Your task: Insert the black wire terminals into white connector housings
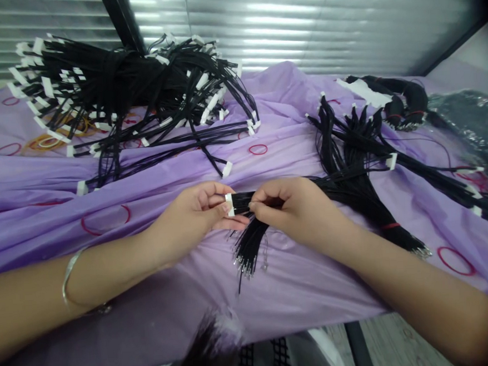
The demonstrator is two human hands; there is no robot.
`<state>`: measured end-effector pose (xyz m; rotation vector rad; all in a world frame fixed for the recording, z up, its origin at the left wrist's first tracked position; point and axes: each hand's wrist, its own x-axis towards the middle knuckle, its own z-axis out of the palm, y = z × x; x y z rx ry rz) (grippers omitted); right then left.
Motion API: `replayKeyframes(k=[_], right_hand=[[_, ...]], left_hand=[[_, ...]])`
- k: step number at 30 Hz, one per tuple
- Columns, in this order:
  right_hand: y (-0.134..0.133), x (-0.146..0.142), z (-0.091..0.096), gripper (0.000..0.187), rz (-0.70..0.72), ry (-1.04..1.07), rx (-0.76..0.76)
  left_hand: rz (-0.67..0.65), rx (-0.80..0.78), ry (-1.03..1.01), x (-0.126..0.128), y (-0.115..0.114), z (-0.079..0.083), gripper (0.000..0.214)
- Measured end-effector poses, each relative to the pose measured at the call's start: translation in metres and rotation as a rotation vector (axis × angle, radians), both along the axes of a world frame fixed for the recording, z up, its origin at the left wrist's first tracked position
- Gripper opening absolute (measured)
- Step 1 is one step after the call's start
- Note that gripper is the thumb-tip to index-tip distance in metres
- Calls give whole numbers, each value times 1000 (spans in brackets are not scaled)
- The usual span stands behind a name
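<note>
My left hand (pixel 198 214) pinches a small white connector (pixel 229 204) with black wires running from it. My right hand (pixel 290 207) is closed on the black wires (pixel 242 201) just right of that connector. A loose bundle of black wires with metal tips (pixel 248 249) hangs down below both hands, its ends fanned over the purple cloth (pixel 288 280).
A big heap of black cables with white connectors (pixel 137 95) lies at the back left, over yellow rubber bands (pixel 49 142). More cable bundles (pixel 359 158) lie on the right, one tied with a red band. Red rubber bands (pixel 258 149) are scattered about. Blinds stand behind the table.
</note>
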<state>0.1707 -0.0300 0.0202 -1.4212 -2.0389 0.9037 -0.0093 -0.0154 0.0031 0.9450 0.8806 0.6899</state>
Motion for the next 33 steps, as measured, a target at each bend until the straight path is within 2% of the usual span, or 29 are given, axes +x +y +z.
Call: replayKeyframes(k=[5, 13, 22, 25, 28, 33], right_hand=[[0, -1, -2, 15, -3, -36, -11], [1, 0, -3, 15, 30, -18, -30], [-1, -10, 0, 19, 95, -98, 128], [-4, -9, 0, 16, 72, -124, 146], [-5, -6, -2, 11, 25, -138, 226], [-6, -7, -6, 8, 47, -119, 351]], left_hand=[[40, -4, 28, 2, -1, 2, 13], [18, 16, 21, 1, 0, -1, 11], [9, 57, 39, 2, -2, -1, 9], [11, 56, 37, 2, -1, -1, 9], [-12, 47, 18, 0, 1, -2, 9], [-8, 30, 15, 1, 0, -1, 7]])
